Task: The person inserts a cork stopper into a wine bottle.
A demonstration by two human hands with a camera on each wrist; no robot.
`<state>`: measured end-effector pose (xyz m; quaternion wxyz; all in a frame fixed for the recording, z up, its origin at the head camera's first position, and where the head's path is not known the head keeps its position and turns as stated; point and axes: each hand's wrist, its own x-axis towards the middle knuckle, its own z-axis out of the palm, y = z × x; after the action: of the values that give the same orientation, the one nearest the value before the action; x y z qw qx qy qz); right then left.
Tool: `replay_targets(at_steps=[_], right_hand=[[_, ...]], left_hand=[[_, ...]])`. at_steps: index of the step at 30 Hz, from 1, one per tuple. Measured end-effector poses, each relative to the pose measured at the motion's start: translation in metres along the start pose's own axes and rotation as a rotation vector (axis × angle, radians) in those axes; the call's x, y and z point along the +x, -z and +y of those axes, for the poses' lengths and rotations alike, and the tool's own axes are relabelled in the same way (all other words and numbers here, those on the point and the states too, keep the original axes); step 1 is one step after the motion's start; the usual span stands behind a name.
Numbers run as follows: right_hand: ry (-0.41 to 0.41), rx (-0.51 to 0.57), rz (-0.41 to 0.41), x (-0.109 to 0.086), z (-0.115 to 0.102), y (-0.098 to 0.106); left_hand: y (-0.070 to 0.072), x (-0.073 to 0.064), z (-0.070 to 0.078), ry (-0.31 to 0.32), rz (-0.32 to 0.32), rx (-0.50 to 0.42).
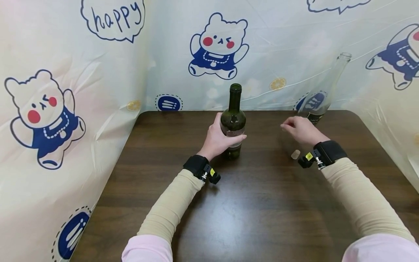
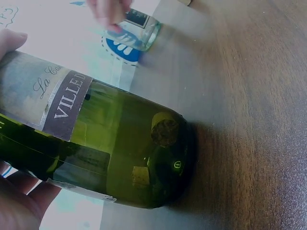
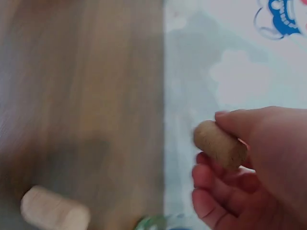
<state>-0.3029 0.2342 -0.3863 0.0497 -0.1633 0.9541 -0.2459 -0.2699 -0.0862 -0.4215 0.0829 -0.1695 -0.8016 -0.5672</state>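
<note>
My left hand (image 1: pixel 218 140) grips an upright green wine bottle (image 1: pixel 234 122) around its label, thumb across the front. The bottle's mouth is uncovered, and its base stands on the brown table. Through the green glass in the left wrist view, a cork (image 2: pixel 164 129) shows near the base, with another cork-coloured piece (image 2: pixel 140 176) beside it. Between thumb and fingers my right hand (image 1: pixel 302 129) pinches a cork (image 3: pixel 220 145), held above the table to the right of the bottle. A second, paler cork (image 3: pixel 54 209) lies on the table below that hand.
Behind my right hand a clear glass bottle (image 1: pixel 330 85) with a dark label stands at the table's back right. The brown wooden table (image 1: pixel 229 211) ends at a printed curtain (image 1: pixel 275 47) that hangs along the back and sides.
</note>
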Motion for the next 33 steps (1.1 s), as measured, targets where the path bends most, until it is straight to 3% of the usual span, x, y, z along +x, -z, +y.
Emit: replay_targets(at_steps=[9, 15, 22, 26, 33], right_hand=[[0.047, 0.178, 0.297, 0.007, -0.051, 0.023], [0.138, 0.322, 0.41, 0.009, -0.094, 0.044], [0.236, 0.477, 0.541, 0.011, -0.146, 0.055], [0.295, 0.514, 0.583, 0.01, -0.171, 0.061], [0.373, 0.569, 0.571, 0.009, -0.197, 0.069]], left_hand=[[0.0, 0.0, 0.0, 0.007, -0.002, -0.004], [0.0, 0.0, -0.001, 0.004, 0.004, -0.002], [0.0, 0.0, -0.001, 0.009, 0.006, 0.0], [0.0, 0.0, 0.0, 0.015, 0.002, -0.006], [0.0, 0.0, 0.001, 0.016, 0.002, -0.013]])
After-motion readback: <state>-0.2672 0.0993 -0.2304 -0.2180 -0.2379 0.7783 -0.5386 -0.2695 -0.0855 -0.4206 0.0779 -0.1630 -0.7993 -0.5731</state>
